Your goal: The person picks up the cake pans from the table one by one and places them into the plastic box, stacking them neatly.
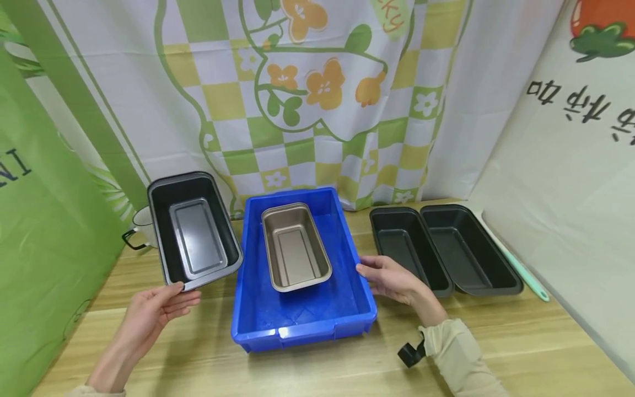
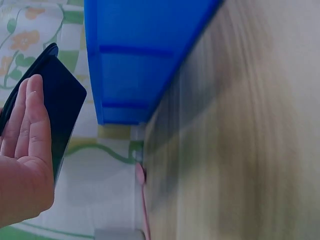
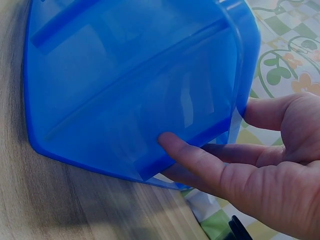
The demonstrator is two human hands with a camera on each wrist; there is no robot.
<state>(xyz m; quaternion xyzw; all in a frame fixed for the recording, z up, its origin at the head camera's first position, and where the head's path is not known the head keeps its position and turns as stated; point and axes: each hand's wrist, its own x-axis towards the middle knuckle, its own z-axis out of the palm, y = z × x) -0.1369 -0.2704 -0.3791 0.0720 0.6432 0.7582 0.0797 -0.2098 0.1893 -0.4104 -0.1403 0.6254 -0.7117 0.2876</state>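
My left hand holds a dark loaf pan by its near rim, thumb on top and fingers underneath. The pan is raised and tilted, left of a blue plastic bin. In the left wrist view, the fingers of that hand lie along the pan's underside. Inside the bin sits a gold-brown loaf pan. At the bin's right wall, my right hand grips the edge. The right wrist view has its thumb at the rim and its fingers against the outer wall.
Two dark loaf pans stand side by side right of the bin. Beyond them a pale green-handled utensil lies along the wall. A white mug is behind the raised pan. Printed curtains close off the table's back.
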